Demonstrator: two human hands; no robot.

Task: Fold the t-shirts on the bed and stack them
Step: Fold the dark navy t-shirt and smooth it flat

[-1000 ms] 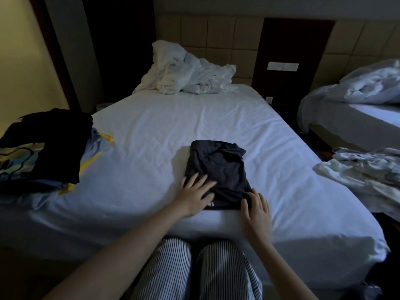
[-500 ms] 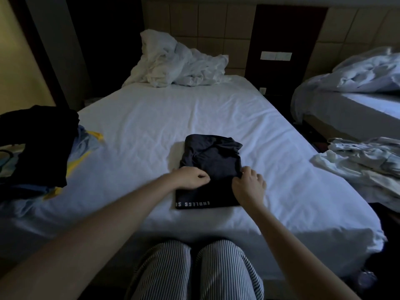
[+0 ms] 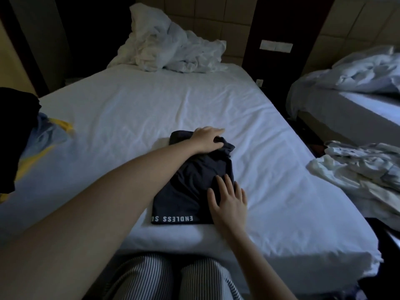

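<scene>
The left hand [image 3: 206,139] pinches the bunched far edge of the dark t-shirt [image 3: 190,187]; the right hand [image 3: 229,199] lies flat, fingers spread, on its near right side. Folded on the bed [image 3: 151,109], the shirt looks soft and limp (best lifted from both sides) and likely light.

I'm losing the shirt's [image 3: 194,187] left side under the left forearm, and the left hand [image 3: 206,139] is covering its far edge. The right hand [image 3: 229,200] is masking the near right corner. The hem lettering is breaking off after 1 word. The dark pile [image 3: 13,137] is running off the left edge and the white clothes [image 3: 357,176] off the right.
</scene>
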